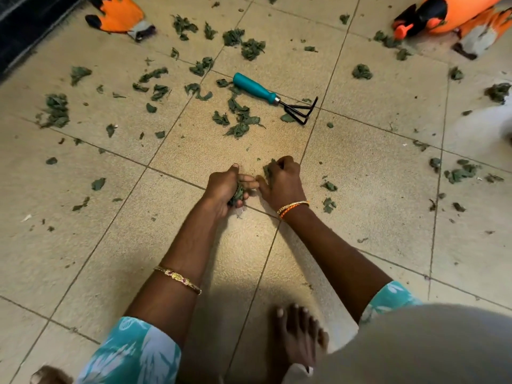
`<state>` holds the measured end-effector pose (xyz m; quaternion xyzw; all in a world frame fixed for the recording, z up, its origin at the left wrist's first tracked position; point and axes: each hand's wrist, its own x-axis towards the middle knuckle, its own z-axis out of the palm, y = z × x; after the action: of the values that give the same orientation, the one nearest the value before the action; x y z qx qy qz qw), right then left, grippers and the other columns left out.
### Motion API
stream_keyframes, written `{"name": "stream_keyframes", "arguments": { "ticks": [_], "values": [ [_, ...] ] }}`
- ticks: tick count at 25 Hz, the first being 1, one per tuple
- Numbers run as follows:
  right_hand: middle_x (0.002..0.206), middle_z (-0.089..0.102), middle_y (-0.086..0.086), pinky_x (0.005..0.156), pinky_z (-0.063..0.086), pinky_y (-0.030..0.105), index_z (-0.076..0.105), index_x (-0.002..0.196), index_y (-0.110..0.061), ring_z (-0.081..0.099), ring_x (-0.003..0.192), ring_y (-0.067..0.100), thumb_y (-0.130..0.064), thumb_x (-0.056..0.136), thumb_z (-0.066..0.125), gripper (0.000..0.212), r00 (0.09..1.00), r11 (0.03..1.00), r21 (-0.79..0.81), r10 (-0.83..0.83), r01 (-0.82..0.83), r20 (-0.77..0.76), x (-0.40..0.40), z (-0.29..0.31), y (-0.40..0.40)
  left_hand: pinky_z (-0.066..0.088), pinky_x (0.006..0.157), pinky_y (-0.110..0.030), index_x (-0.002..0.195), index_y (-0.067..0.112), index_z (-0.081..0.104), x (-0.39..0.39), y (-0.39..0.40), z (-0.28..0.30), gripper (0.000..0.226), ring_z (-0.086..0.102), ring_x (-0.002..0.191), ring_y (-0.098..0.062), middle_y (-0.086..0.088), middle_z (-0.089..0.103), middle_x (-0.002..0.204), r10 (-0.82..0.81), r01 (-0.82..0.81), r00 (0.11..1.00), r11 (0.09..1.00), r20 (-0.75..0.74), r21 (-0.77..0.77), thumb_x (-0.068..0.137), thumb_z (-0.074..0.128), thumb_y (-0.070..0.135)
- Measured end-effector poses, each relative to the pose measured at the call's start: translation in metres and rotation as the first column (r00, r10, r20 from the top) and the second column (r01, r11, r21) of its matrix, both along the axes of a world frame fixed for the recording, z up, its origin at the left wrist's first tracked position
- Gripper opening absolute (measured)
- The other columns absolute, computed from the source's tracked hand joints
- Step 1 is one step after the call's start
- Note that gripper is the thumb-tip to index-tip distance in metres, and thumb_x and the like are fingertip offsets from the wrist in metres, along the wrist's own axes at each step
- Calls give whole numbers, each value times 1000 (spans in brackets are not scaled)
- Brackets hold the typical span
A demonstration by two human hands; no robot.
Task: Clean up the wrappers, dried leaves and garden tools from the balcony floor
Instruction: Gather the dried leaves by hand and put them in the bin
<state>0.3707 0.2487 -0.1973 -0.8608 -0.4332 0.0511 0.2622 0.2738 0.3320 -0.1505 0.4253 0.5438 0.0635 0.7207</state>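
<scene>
Dried leaves (240, 193) are gripped by the curled left hand (225, 189) and right hand (282, 182); floor (360, 189) strays are best swept inward first

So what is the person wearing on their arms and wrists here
Both arms are bare from short turquoise sleeves with a white leaf print, the left sleeve and the right sleeve. The left forearm carries a gold bracelet with coloured stones. The right wrist has a gold bangle beside an orange thread band. No gloves on either hand.
</scene>
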Motion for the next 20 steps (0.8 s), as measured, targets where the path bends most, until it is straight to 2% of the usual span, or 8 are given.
{"name": "stream_keyframes", "arguments": {
  "ticks": [5, 8, 10, 12, 14, 15, 18, 20],
  "values": [
    [85, 62, 20, 69, 42, 25, 73, 90, 1, 59, 79, 34, -2, 81, 64, 13, 996, 994, 101, -42, 49, -79, 11, 2, 1, 33, 34, -15, 99, -2, 62, 3, 7, 1, 40, 52, 45, -13, -16, 70, 89, -47, 47, 998, 999, 45, 6, 103, 35, 28],
    [90, 71, 11, 76, 51, 27, 74, 93, -6, 66, 83, 21, -8, 81, 69, 14, 884, 968, 138, -126, 209, -451, 11, 15, -4, 36, 35, -16, 104, 0, 61, 3, 7, -4, 41, 52, 38, -10, -16, 70, 93, -124, 122, 992, 991, 37, 59, 103, 37, 33],
    [84, 72, 5, 73, 54, 25, 74, 90, -9, 66, 77, 13, -9, 78, 72, 12, 769, 943, 184, -104, 279, -631, -4, 27, -9, 38, 36, -17, 93, 5, 64, 6, 3, -3, 44, 53, 39, -11, -11, 69, 77, -207, 204, 977, 978, 57, 46, 102, 38, 39],
    [82, 71, 7, 70, 52, 26, 74, 88, -10, 63, 79, 16, -3, 77, 70, 13, 855, 948, 197, -121, 250, -504, -17, 31, -15, 39, 37, -19, 83, 8, 62, 13, -2, -1, 46, 55, 42, -12, -6, 63, 61, -300, 298, 953, 953, 40, 51, 101, 39, 43],
    [91, 68, 10, 76, 47, 31, 73, 94, -10, 52, 93, 24, 0, 77, 63, 22, 957, 985, 101, -111, 142, -269, -20, 29, -20, 41, 38, -19, 83, 9, 61, 23, -8, -1, 42, 56, 48, -14, -6, 61, 64, -356, 357, 934, 931, -21, 81, 101, 41, 40],
    [100, 65, 10, 80, 44, 32, 72, 99, -11, 46, 99, 25, -1, 78, 61, 25, 967, 994, 54, -77, 93, -244, -17, 28, -23, 41, 38, -19, 85, 9, 61, 28, -10, -3, 38, 56, 51, -15, -6, 61, 67, -356, 359, 933, 928, -44, 98, 101, 41, 37],
    [122, 49, 7, 89, 45, 28, 65, 112, -16, 45, 111, 18, -8, 83, 61, 31, 909, 991, 107, -31, 83, -415, 8, 33, -43, 37, 37, -17, 86, 9, 59, 38, -9, -6, 29, 52, 46, -15, -7, 56, 67, -285, 288, 957, 950, -46, 118, 100, 43, 30],
    [128, 48, 9, 97, 43, 35, 63, 117, -16, 44, 118, 23, -9, 84, 62, 34, 950, 987, 90, -98, 130, -296, 39, 28, -66, 32, 36, -15, 78, 12, 54, 45, -7, -6, 25, 48, 39, -15, -7, 52, 64, -283, 283, 959, 957, -14, 60, 97, 45, 26]
  ]
}}
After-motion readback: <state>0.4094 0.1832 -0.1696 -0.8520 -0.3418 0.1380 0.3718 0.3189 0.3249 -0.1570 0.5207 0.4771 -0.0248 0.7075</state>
